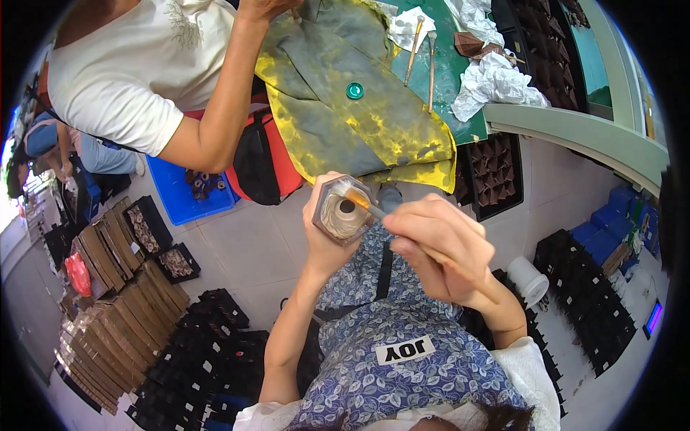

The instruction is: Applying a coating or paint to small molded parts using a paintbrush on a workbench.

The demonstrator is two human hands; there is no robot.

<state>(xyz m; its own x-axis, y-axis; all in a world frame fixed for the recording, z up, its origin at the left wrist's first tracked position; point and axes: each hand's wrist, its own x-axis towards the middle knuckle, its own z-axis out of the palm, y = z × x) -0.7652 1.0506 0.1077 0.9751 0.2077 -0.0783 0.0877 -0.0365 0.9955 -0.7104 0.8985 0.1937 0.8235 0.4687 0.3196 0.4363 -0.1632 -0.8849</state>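
My left hand (327, 241) is wrapped round a brown-grey hexagonal piece (343, 224), held up in front of my apron. Its face toward me is pale and ridged, with a dark round hole near the middle. In my right hand (442, 248) is a paintbrush (376, 211), its handle running back through the closed fingers. The orange-tan bristles lie on or just over the piece's upper inner area, beside the hole; contact is hard to tell. A whitish patch shows near the bristle tips.
A yellow-and-grey stained cloth (352, 108) drapes over the green table (449, 72), bearing a small green cap (354, 90). Two brushes (431, 72) rest near crumpled paper (496, 86). Another person (144, 79) sits at the left. Blue tray (180, 201), stacked cartons (122, 330) and black crates (496, 176) stand around.
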